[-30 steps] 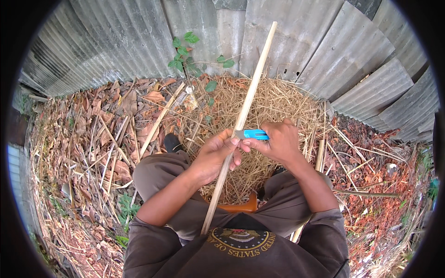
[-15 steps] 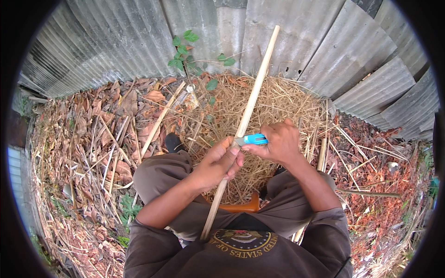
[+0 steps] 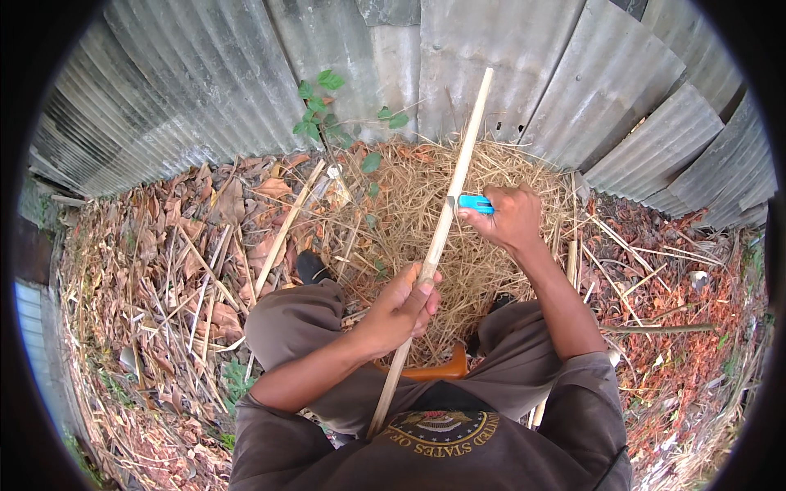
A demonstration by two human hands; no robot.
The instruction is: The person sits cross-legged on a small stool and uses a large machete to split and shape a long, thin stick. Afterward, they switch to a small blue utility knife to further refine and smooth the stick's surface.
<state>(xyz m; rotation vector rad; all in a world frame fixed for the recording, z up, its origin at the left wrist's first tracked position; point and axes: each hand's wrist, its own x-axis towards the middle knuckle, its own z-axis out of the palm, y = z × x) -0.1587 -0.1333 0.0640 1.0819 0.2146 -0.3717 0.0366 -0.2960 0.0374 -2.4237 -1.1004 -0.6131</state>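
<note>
A long pale bamboo stick (image 3: 455, 179) runs from my lap up toward the metal wall. My left hand (image 3: 403, 304) is closed around its lower part. My right hand (image 3: 509, 218) grips a blue-handled knife (image 3: 475, 204) whose blade end rests against the stick's right side, well above the left hand. I sit with knees apart over a heap of pale shavings (image 3: 413, 213).
Corrugated metal sheets (image 3: 524, 74) wall in the front and sides. Dry leaves and cut sticks (image 3: 184, 270) cover the ground on the left, reddish litter (image 3: 679, 278) on the right. A small green plant (image 3: 323, 110) grows by the wall. An orange-brown wooden seat (image 3: 438, 370) shows between my legs.
My right hand has pushed the knife up along the stick, away from my left hand. The left hand has slid lower and still holds the stick.
</note>
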